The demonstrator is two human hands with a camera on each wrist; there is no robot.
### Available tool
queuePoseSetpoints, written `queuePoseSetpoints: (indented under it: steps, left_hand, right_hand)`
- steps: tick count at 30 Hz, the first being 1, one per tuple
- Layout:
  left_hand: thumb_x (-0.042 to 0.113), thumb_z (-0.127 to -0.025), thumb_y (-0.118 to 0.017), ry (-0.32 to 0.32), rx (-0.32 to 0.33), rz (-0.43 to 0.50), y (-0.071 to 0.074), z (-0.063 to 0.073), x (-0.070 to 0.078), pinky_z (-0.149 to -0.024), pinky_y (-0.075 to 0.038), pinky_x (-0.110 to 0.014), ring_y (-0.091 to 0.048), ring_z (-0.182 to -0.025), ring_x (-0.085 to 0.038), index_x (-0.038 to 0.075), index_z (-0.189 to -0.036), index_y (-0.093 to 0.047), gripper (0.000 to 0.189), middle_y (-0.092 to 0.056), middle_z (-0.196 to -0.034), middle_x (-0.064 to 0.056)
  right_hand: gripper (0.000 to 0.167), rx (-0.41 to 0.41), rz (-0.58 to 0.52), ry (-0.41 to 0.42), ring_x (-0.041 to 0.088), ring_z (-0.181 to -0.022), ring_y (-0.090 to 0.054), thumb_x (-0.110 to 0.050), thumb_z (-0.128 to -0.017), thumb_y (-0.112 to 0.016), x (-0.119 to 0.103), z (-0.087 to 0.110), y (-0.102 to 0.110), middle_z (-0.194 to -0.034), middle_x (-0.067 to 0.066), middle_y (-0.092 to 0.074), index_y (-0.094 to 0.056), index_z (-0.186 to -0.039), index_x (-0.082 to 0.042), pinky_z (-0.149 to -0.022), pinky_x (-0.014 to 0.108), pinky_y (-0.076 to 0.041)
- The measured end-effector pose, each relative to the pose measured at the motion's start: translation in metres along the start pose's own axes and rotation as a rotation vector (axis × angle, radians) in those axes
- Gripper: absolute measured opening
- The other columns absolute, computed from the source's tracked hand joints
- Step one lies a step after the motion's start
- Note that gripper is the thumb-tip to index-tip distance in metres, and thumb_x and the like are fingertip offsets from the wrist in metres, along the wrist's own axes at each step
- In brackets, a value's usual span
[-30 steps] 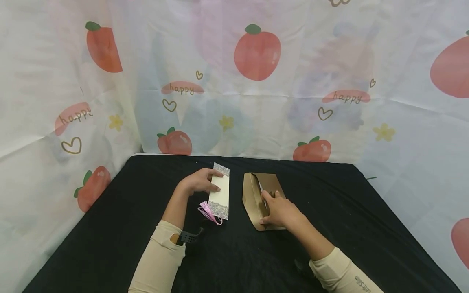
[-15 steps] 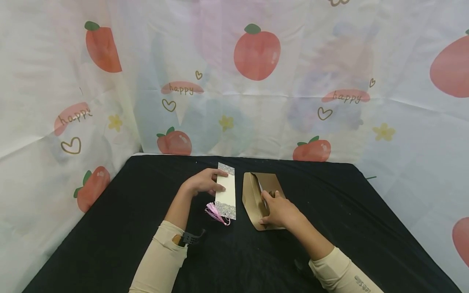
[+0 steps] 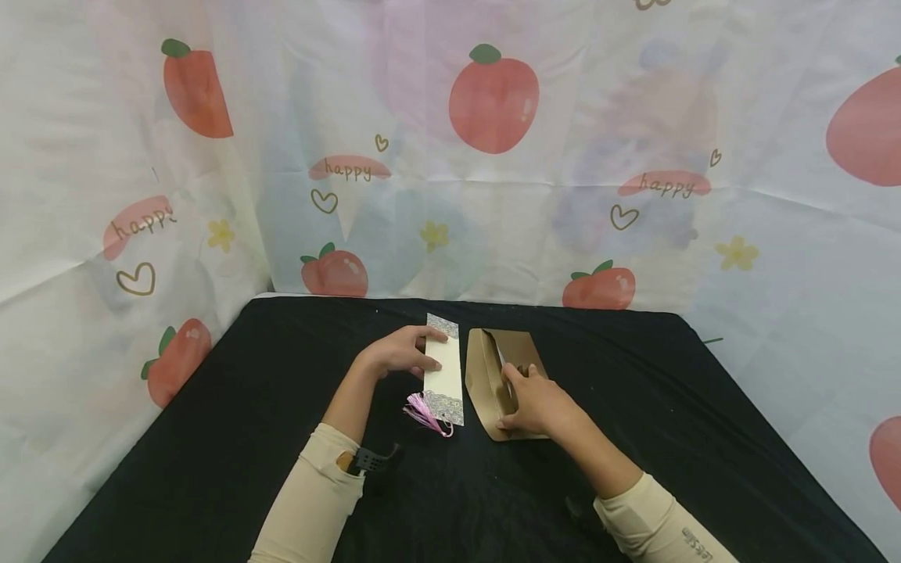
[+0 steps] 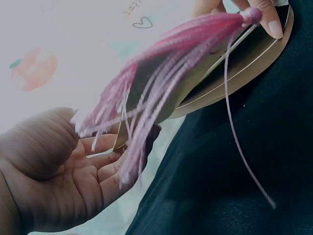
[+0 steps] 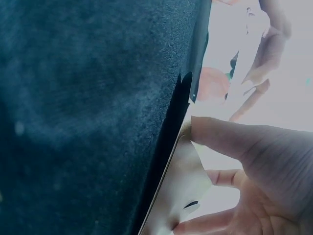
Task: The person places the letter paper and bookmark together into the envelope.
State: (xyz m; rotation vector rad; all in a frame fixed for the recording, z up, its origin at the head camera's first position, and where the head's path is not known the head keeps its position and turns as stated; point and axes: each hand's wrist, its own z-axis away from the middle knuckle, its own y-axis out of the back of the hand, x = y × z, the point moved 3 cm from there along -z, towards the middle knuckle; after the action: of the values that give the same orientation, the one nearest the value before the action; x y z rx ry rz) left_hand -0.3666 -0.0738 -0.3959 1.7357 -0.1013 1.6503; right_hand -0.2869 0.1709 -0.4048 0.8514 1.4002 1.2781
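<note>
My left hand holds a pale bookmark by its left edge. Silvery lacy patterns run across both ends, and a pink tassel hangs off the near end. In the left wrist view the tassel covers part of the bookmark. Just right of it lies a gold-brown envelope, its flap folded out to the left and its mouth gaping. My right hand grips the envelope at the mouth, thumb near the flap's lower end and fingers farther up. The right wrist view shows thumb and fingers spread along the envelope.
A black cloth covers the table. Behind and beside it hangs a pale curtain printed with fruit, hearts and words. A dark band sits at the left wrist, by the sleeve cuff.
My left hand has slid the bookmark rightward, narrowing the gap to the envelope. The right hand and the envelope have stayed in place.
</note>
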Motion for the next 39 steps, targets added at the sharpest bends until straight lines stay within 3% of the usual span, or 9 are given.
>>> queuePoseSetpoints:
  steps: [17,28,39]
  left_hand:
    - [0.002,-0.092,-0.078,-0.022,0.006,0.033,-0.010,-0.005,0.003,-0.077,-0.061,-0.040,-0.069,-0.078,-0.024,0.000,-0.134,-0.060,0.046,-0.062,-0.087,-0.011]
    - [0.001,-0.093,-0.075,-0.027,0.000,0.034,-0.015,-0.007,0.004,-0.077,-0.061,-0.041,-0.070,-0.083,-0.025,0.001,-0.135,-0.060,0.044,-0.067,-0.101,-0.012]
    - [-0.004,-0.092,-0.072,-0.048,-0.014,0.025,-0.020,-0.010,0.004,-0.077,-0.061,-0.039,-0.069,-0.085,-0.024,0.000,-0.137,-0.060,0.046,-0.066,-0.107,-0.014]
  right_hand:
    - [0.079,0.003,-0.023,-0.021,0.047,-0.100,-0.063,-0.039,-0.074,-0.094,0.001,-0.004,-0.002,-0.133,0.035,-0.051,-0.053,-0.135,-0.011,-0.078,0.057,-0.055]
    - [0.078,0.004,-0.023,-0.016,0.052,-0.105,-0.062,-0.038,-0.075,-0.094,0.000,-0.005,-0.002,-0.137,0.038,-0.049,-0.053,-0.135,-0.010,-0.080,0.060,-0.055]
    - [0.076,0.011,-0.018,-0.020,0.044,-0.097,-0.063,-0.039,-0.075,-0.094,-0.002,-0.003,-0.001,-0.130,0.033,-0.053,-0.054,-0.133,-0.011,-0.076,0.056,-0.055]
